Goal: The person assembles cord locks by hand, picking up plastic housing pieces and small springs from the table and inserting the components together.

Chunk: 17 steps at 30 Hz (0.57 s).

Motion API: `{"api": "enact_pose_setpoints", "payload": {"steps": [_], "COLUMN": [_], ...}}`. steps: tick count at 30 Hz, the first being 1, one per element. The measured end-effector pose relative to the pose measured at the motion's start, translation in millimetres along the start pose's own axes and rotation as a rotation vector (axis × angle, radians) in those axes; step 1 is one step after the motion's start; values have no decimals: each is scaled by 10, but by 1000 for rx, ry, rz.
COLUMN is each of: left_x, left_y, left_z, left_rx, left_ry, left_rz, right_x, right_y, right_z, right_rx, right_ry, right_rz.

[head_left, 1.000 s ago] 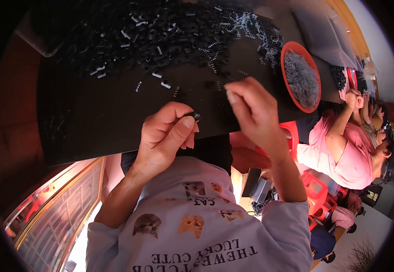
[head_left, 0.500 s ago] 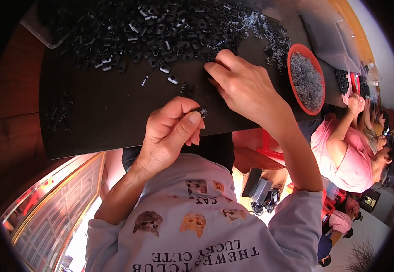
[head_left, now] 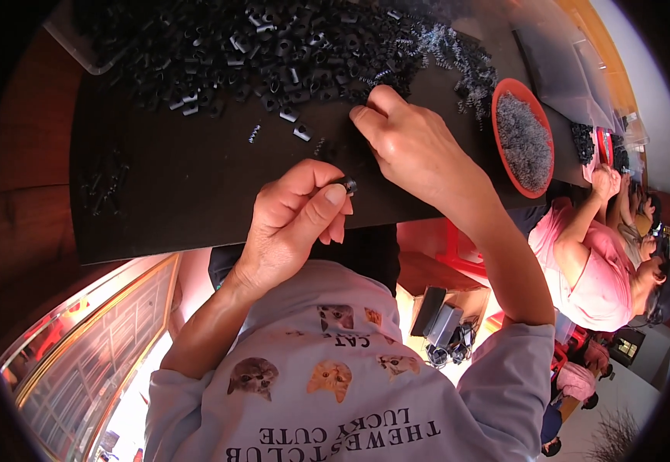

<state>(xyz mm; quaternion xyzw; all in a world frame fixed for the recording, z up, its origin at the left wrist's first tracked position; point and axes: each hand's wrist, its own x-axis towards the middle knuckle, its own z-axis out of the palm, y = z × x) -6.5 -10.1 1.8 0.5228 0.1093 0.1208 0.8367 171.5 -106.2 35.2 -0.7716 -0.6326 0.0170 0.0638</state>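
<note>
Between the thumb and bent fingers of my left hand [head_left: 292, 215] sits a small black plastic cylinder-like piece [head_left: 347, 185], its end showing past the thumb. My right hand [head_left: 416, 150] is over the dark table, at the near edge of a large pile of black tubular plastic pieces [head_left: 273, 54]. Its fingers are curled together, and whatever they pinch is hidden. A loose black piece [head_left: 302, 133] and a small coil spring [head_left: 255, 133] lie between the pile and my left hand. Loose springs [head_left: 458, 65] are heaped at the pile's right.
An orange-red bowl [head_left: 532, 195] full of small springs stands right of my right hand. Thin dark parts [head_left: 106, 185] lie on the table's left [head_left: 165, 208]. A clear plastic bin [head_left: 80, 58] is at the far left. Other people [head_left: 593, 266] work farther along on the right.
Both hands keep nearly the same pose; the left still holds the black piece. The whole view has shifted slightly, with the table's things a little to the right and lower.
</note>
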Motion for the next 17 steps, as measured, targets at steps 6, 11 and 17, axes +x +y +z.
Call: {"api": "enact_pose_setpoints", "payload": {"steps": [6, 11, 17], "left_x": [-11, -26, -6], "left_y": [-30, -34, -52], "left_z": [-9, 4, -11], "left_rx": [21, 41, 18], "left_ry": [-13, 35, 13], "left_rz": [1, 26, 13], "right_x": [-19, -47, -4], "right_y": [-74, -112, -45], "right_z": [-38, -86, -98], "right_rx": [-53, -40, 12], "right_ry": [-15, -33, -76], "right_rz": [-35, -91, -43]}}
